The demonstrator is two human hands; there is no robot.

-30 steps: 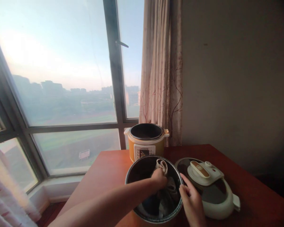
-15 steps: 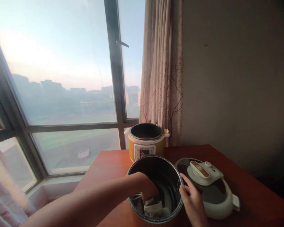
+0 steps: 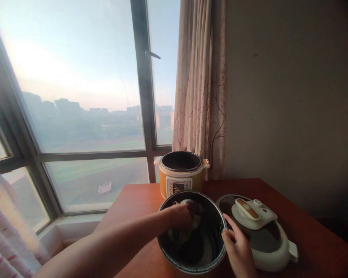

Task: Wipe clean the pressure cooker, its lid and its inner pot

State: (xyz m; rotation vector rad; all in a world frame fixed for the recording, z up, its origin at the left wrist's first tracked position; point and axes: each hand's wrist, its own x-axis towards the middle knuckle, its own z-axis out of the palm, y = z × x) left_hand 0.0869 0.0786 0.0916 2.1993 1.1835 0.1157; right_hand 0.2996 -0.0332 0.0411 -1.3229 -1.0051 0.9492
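Note:
A dark inner pot (image 3: 204, 262) with a speckled rim sits tilted toward me at the front of the table. My left hand (image 3: 181, 217) is inside it, closed on a pale cloth (image 3: 195, 216) that lies against the far inner wall. Some of the left fingers are hidden by the hand and the cloth. At the pot's right rim my right hand (image 3: 236, 241) grips the edge, thumb and fingers on either side. Just behind the pot stands a yellow and white electric pressure cooker (image 3: 164, 178), its top uncovered and its front panel partly covered by the pot.
The cooker's white lid (image 3: 274, 258) with a brown handle lies on the right of the reddish-brown table (image 3: 127, 210). Behind the table are a large window (image 3: 84, 116), a patterned curtain (image 3: 198, 88) and a grey wall (image 3: 287, 108). Another curtain (image 3: 11, 231) hangs at the lower left.
My left hand has moved the cloth from the near part of the pot to its far inner wall. The right hand keeps its hold on the rim. The view has shifted slightly.

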